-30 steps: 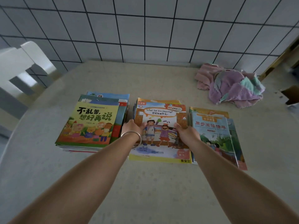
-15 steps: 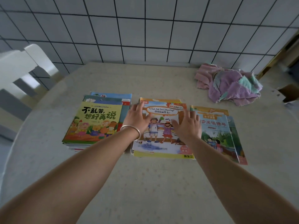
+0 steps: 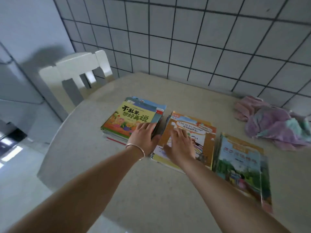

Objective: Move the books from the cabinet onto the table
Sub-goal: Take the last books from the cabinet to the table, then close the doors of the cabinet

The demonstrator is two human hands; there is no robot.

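Observation:
Three piles of picture books lie on the beige table (image 3: 127,187). The left pile (image 3: 133,118) has a yellow-green cover on top. The middle pile (image 3: 200,137) shows an orange cover with a speech bubble. The right pile (image 3: 242,165) has a blue-green cover. My left hand (image 3: 144,137), with a silver bangle at the wrist, rests fingers spread on the left pile's near right corner, in the gap between the piles. My right hand (image 3: 180,147) lies flat and spread on the middle pile's top book. Neither hand grips a book. The cabinet is out of view.
A crumpled pink and purple cloth (image 3: 272,121) lies at the table's far right. A white chair (image 3: 75,73) stands at the far left corner. A tiled wall (image 3: 185,39) runs behind the table. Floor shows to the left.
My view has swung left, so the piles sit further right. My left hand has shifted from the middle pile's left edge onto the left pile's corner. My right hand stays flat on the middle pile.

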